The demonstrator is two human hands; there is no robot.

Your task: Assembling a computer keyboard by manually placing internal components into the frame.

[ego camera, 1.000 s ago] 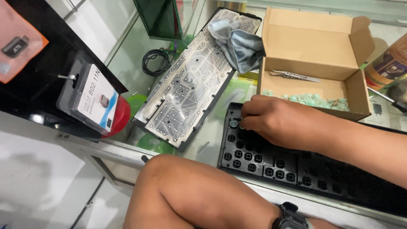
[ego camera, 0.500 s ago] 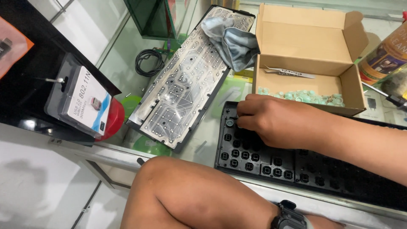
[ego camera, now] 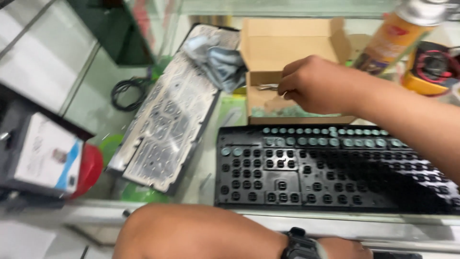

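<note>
Tweezers (ego camera: pixel 266 87) are lying in the cardboard box (ego camera: pixel 287 41), right hand (ego camera: pixel 314 84) pinching them. Keyboard frame (ego camera: pixel 330 170) is sitting at six o'clock; left hand's fingers are out of view.

Blurred throughout by motion. Left hand (ego camera: pixel 342 247) cut off at the bottom edge past the wristwatch (ego camera: pixel 299 244), grip impossible to judge. Right hand (ego camera: pixel 314 84) covering part of the cardboard box (ego camera: pixel 287 43), fingertips smeared around thin metal tweezers (ego camera: pixel 265 87). Spray can (ego camera: pixel 400 33) cropped at the top. Keyboard frame (ego camera: pixel 287 172) partly hidden under the forearm.
</note>
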